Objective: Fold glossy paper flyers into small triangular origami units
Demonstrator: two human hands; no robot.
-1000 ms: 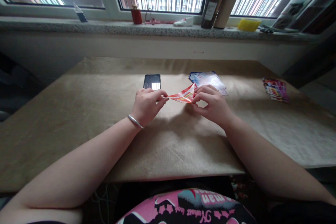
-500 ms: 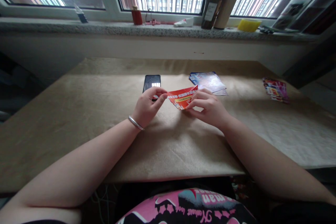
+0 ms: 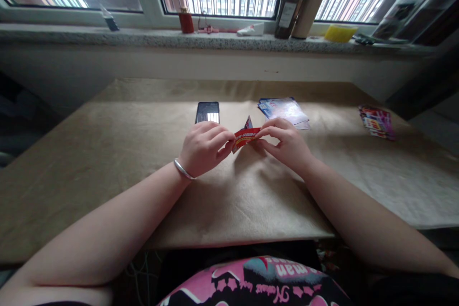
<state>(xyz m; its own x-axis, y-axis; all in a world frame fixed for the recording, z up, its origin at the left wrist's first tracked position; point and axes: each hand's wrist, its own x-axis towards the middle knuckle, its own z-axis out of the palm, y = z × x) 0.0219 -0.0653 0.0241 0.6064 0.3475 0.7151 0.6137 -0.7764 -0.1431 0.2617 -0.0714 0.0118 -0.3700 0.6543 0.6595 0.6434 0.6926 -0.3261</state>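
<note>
Between my two hands is a red printed paper (image 3: 245,137) with white lettering and a yellow strip, bent and held just above the table. My left hand (image 3: 208,146), with a silver bangle at the wrist, pinches its left end. At the right end, the fingers of my right hand (image 3: 281,141) are closed on it. A pointed corner of the paper sticks up at the back. Just beyond my left hand lies a dark phone (image 3: 207,111). Behind my right hand is a loose stack of bluish-white printed sheets (image 3: 287,110).
The table (image 3: 107,167) has a tan cover. Toward its right side lies a pile of colourful printed cards (image 3: 377,122). On the stone windowsill (image 3: 143,38) stand a red bottle (image 3: 186,21), a dark jar (image 3: 289,13) and a yellow sponge-like block (image 3: 339,33).
The red paper has turned and folded, so less of its face shows and a corner now points up. My left hand has rolled over with its back upward; my right hand has shifted slightly.
</note>
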